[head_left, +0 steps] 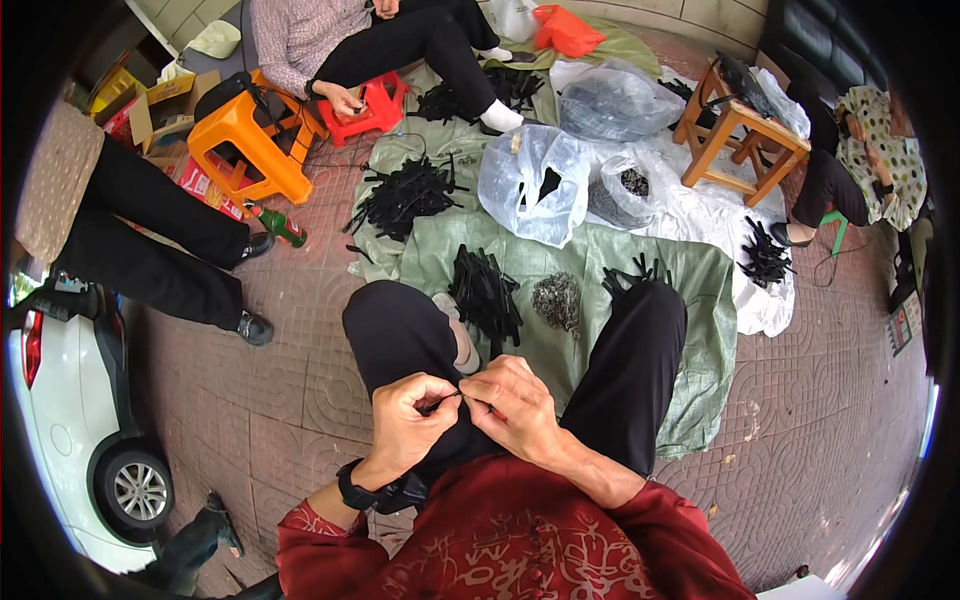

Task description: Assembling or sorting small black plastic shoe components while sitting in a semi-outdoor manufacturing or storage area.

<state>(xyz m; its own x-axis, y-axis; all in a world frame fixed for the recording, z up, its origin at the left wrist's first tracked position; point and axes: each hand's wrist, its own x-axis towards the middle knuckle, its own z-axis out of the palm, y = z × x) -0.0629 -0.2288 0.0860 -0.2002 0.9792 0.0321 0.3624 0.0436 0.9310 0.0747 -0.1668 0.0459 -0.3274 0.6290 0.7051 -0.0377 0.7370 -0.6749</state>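
Black piece: pinched between 2 hands, over the left leg; too small for its form to be told.
Hands: left hand and right hand held close together, both closed to a narrow grip on the piece.
Strips: 1 heap of black strips laid beyond, on a green sheet.
Grey bits: 1 small pile spread on the same sheet, just right of the strips.
Bag: 1 translucent plastic bag seen farther out.
Stools: 1 wooden stool placed right, 1 orange stool left.
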